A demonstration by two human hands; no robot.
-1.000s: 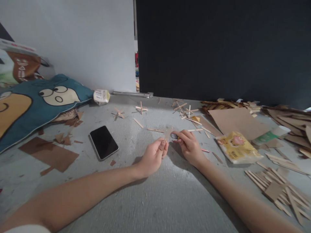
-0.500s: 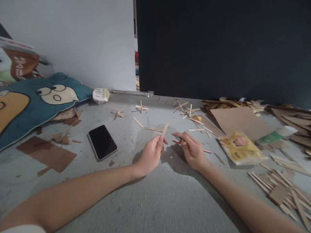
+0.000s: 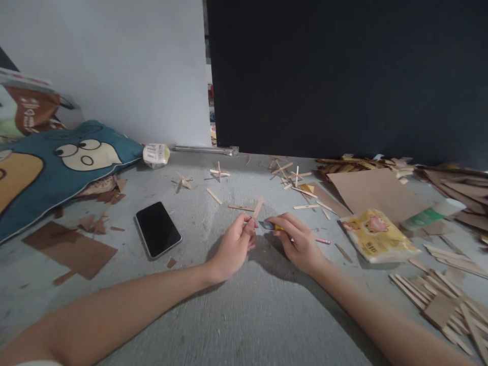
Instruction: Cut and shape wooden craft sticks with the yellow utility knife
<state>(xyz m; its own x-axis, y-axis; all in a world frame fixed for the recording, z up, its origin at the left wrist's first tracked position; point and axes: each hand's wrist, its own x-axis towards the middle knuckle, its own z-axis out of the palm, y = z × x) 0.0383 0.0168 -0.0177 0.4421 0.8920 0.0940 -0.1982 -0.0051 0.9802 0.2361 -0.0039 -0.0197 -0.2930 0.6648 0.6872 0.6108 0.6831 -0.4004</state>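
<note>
1. Head view, and here's the left hand (image 3: 233, 249), thumb and fingers pinching the lower end of a stick (image 3: 258, 206) that tilts up and away over the table (image 3: 236, 325).
2. Over to the right hand (image 3: 299, 241): fingers curled closed around a knife (image 3: 268, 225), its blade pointing left, just beside the left fingertips; whether they touch, I can't tell.
3. Under that right hand lies a pencil (image 3: 322, 241), one end poking out to the right.
4. Beyond the hands, a flat stick (image 3: 240, 208) and, farther back, a stick cross (image 3: 219, 173) standing up.
5. Out left, a phone (image 3: 158, 229), dark screen up; out right, a yellow packet (image 3: 377, 235) with a stick pile (image 3: 438, 305) nearer the camera.
</note>
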